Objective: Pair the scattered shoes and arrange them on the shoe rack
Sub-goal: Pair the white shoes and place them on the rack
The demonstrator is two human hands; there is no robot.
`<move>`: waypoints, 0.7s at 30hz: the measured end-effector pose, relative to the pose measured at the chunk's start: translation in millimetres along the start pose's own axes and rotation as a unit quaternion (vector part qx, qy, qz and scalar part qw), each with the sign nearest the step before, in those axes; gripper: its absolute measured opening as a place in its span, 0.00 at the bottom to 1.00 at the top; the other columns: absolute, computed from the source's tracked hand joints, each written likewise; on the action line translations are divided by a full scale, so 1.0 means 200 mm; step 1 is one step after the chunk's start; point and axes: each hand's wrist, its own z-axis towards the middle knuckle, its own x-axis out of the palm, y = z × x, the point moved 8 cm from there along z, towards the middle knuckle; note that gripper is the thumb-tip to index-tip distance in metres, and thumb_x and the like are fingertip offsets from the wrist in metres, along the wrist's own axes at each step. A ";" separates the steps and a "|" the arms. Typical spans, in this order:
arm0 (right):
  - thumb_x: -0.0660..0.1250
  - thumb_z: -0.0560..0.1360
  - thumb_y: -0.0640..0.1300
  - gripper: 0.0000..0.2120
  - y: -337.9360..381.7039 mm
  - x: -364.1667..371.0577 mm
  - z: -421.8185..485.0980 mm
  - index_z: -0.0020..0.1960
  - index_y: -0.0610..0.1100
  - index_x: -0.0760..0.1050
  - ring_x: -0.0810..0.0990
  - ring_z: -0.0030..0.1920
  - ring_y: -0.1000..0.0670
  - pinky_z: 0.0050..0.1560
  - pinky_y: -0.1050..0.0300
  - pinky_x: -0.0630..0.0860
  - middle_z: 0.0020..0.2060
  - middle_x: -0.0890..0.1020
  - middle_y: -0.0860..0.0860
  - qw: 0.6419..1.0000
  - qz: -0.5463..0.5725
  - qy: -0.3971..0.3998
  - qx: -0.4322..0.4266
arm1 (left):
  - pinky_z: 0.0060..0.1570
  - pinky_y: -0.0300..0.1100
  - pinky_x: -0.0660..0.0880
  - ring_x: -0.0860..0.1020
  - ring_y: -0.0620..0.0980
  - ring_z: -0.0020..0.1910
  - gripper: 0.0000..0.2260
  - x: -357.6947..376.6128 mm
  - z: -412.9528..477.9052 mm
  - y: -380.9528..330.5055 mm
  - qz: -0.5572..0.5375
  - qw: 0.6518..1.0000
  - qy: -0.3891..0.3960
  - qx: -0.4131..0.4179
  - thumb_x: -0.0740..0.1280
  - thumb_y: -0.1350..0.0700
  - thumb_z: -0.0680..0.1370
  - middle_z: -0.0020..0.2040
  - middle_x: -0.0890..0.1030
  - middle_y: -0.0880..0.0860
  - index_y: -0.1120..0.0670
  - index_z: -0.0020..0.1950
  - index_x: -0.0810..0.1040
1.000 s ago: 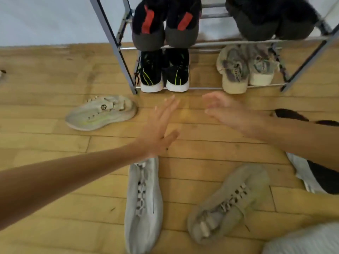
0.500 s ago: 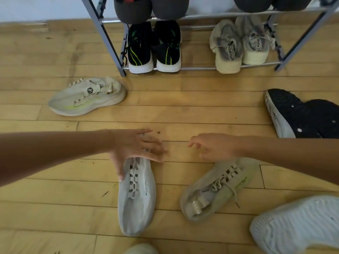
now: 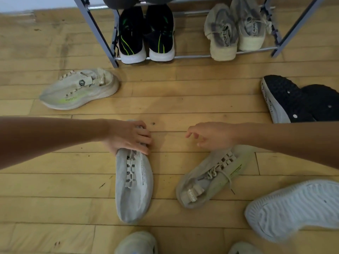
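My left hand (image 3: 129, 137) grips the heel end of a pale grey knit shoe (image 3: 134, 187) lying on the wooden floor, toe towards me. My right hand (image 3: 212, 135) hovers with loosely curled fingers just above the far end of a beige laced shoe (image 3: 211, 178), holding nothing. Another beige shoe with a green streak (image 3: 78, 89) lies on its side at the left, near the rack's leg. The shoe rack (image 3: 102, 36) holds a black pair with green stripes (image 3: 146, 33) and a beige-grey pair (image 3: 234, 28) on its bottom shelf.
A black-soled shoe (image 3: 293, 99) lies sole-up at the right. A white sole (image 3: 297, 208) faces up at the lower right. Two pale shoe toes (image 3: 136, 242) show at the bottom edge. Dark shoes sit on the rack's upper shelf.
Both hands came back from the rack and dropped to the floor. My left hand closed round the grey shoe's heel end; my right hand moved over the beige laced shoe.
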 end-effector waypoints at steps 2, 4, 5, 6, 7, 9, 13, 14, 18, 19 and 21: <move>0.58 0.79 0.43 0.20 0.01 -0.01 0.00 0.70 0.50 0.64 0.73 0.56 0.49 0.54 0.55 0.71 0.62 0.73 0.48 1.000 -0.008 0.000 0.000 | 0.60 0.51 0.63 0.73 0.53 0.56 0.27 -0.04 0.01 0.02 0.009 1.000 -0.014 -0.005 0.70 0.46 0.62 0.54 0.74 0.49 0.46 0.60 0.69; 0.58 0.79 0.42 0.20 0.02 -0.01 0.00 0.71 0.49 0.63 0.73 0.54 0.50 0.52 0.55 0.71 0.62 0.73 0.47 1.000 -0.014 -0.001 -0.004 | 0.58 0.51 0.64 0.74 0.54 0.56 0.28 -0.10 0.01 0.07 0.025 0.999 -0.035 -0.022 0.70 0.46 0.61 0.54 0.74 0.49 0.46 0.60 0.70; 0.58 0.79 0.42 0.20 0.02 -0.01 0.00 0.71 0.48 0.63 0.72 0.52 0.50 0.51 0.56 0.70 0.62 0.73 0.47 1.000 -0.015 -0.001 -0.006 | 0.57 0.52 0.66 0.74 0.54 0.56 0.29 -0.13 0.00 0.10 0.029 0.998 -0.046 -0.038 0.70 0.45 0.61 0.54 0.74 0.49 0.46 0.60 0.70; 0.58 0.79 0.42 0.21 0.02 -0.01 -0.01 0.71 0.48 0.63 0.71 0.51 0.51 0.49 0.57 0.70 0.62 0.73 0.47 1.000 -0.017 -0.001 -0.007 | 0.56 0.52 0.68 0.74 0.54 0.56 0.30 -0.17 0.00 0.14 0.029 0.996 -0.053 -0.060 0.70 0.44 0.60 0.55 0.75 0.49 0.46 0.61 0.70; 0.58 0.79 0.42 0.21 0.02 -0.02 -0.01 0.71 0.48 0.63 0.70 0.50 0.52 0.47 0.57 0.68 0.62 0.73 0.47 1.000 -0.022 -0.003 -0.008 | 0.55 0.52 0.70 0.73 0.54 0.56 0.32 -0.21 -0.01 0.17 0.027 0.994 -0.057 -0.085 0.70 0.42 0.58 0.56 0.75 0.49 0.46 0.61 0.70; 0.58 0.80 0.42 0.20 0.01 -0.04 -0.04 0.71 0.48 0.63 0.71 0.52 0.51 0.47 0.59 0.66 0.62 0.72 0.48 1.000 -0.025 -0.016 -0.008 | 0.52 0.51 0.73 0.74 0.53 0.55 0.35 -0.27 -0.03 0.24 0.007 0.988 -0.058 -0.140 0.70 0.38 0.57 0.58 0.75 0.48 0.46 0.62 0.70; 0.60 0.79 0.43 0.21 -0.07 -0.17 -0.16 0.71 0.49 0.64 0.71 0.53 0.52 0.48 0.59 0.66 0.61 0.72 0.49 0.996 0.017 -0.087 0.006 | 0.45 0.46 0.72 0.74 0.50 0.44 0.38 -0.34 -0.06 0.34 -0.041 0.960 -0.076 -0.268 0.66 0.31 0.55 0.49 0.79 0.47 0.50 0.59 0.73; 0.61 0.78 0.43 0.21 -0.10 -0.20 -0.21 0.71 0.48 0.64 0.71 0.53 0.52 0.49 0.59 0.67 0.61 0.73 0.49 0.993 0.033 -0.109 0.011 | 0.46 0.44 0.70 0.73 0.49 0.41 0.39 -0.36 -0.04 0.36 -0.051 0.946 -0.086 -0.307 0.66 0.30 0.55 0.45 0.79 0.47 0.51 0.59 0.74; 0.62 0.77 0.41 0.23 -0.30 -0.28 -0.45 0.70 0.49 0.64 0.72 0.56 0.51 0.52 0.57 0.73 0.62 0.71 0.52 0.962 0.154 -0.220 0.055 | 0.43 0.41 0.64 0.69 0.46 0.39 0.41 -0.45 0.14 0.31 -0.217 0.858 -0.155 -0.439 0.73 0.31 0.55 0.42 0.73 0.45 0.48 0.62 0.68; 0.62 0.77 0.41 0.23 -0.36 -0.28 -0.52 0.71 0.49 0.64 0.71 0.57 0.53 0.50 0.60 0.73 0.62 0.69 0.54 0.947 0.188 -0.251 0.071 | 0.40 0.41 0.66 0.71 0.45 0.39 0.42 -0.47 0.21 0.27 -0.279 0.834 -0.173 -0.444 0.74 0.31 0.55 0.43 0.74 0.44 0.48 0.63 0.66; 0.61 0.78 0.39 0.23 -0.50 -0.24 -0.67 0.71 0.50 0.64 0.70 0.58 0.54 0.49 0.64 0.73 0.62 0.68 0.55 0.907 0.272 -0.304 0.103 | 0.36 0.39 0.71 0.75 0.43 0.39 0.45 -0.51 0.38 0.17 -0.413 0.785 -0.185 -0.424 0.73 0.29 0.55 0.47 0.74 0.42 0.46 0.64 0.60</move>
